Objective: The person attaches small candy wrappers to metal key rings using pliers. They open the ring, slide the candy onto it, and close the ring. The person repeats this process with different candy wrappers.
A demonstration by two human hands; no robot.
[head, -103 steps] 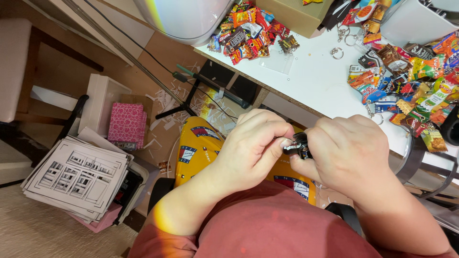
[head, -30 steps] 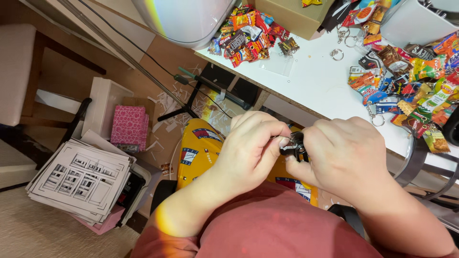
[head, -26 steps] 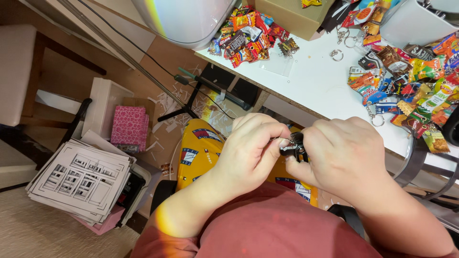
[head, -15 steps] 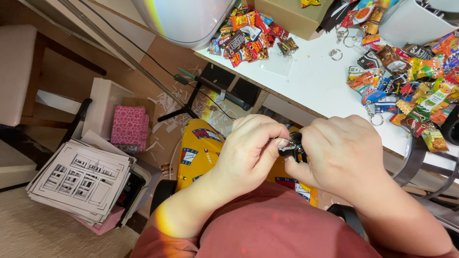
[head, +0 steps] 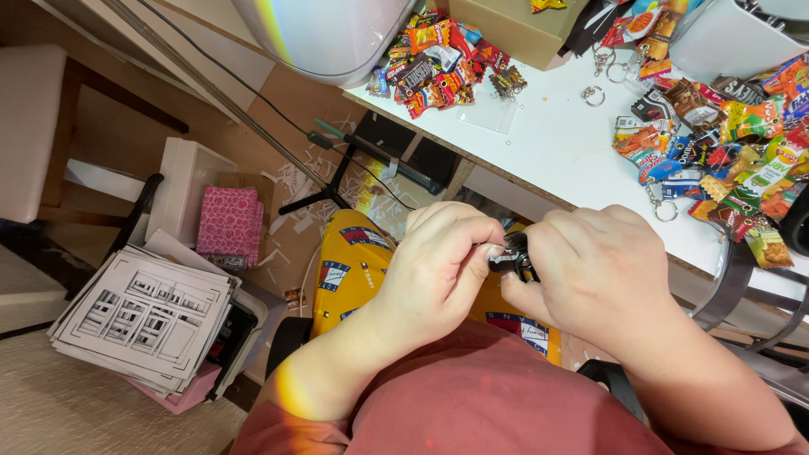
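Keyring piece (head: 511,257) pinched between both hands, in front of the chest.

Head view: the small dark and metal piece is held low, over the lap and near the edge of the white table (head: 556,152) — most of it is hidden by fingers, so its exact shape I cannot tell. The left hand (head: 442,270) grips it from the left with curled fingers, and the right hand (head: 594,274) closes on it from the right; the two hands are together, almost touching. On the table lie loose rings (head: 592,95) and two heaps of small colourful snack packets (head: 442,63). Below, on the floor side — a yellow bag (head: 354,270), a pink box (head: 229,226) and a stack of printed sheets (head: 143,316).
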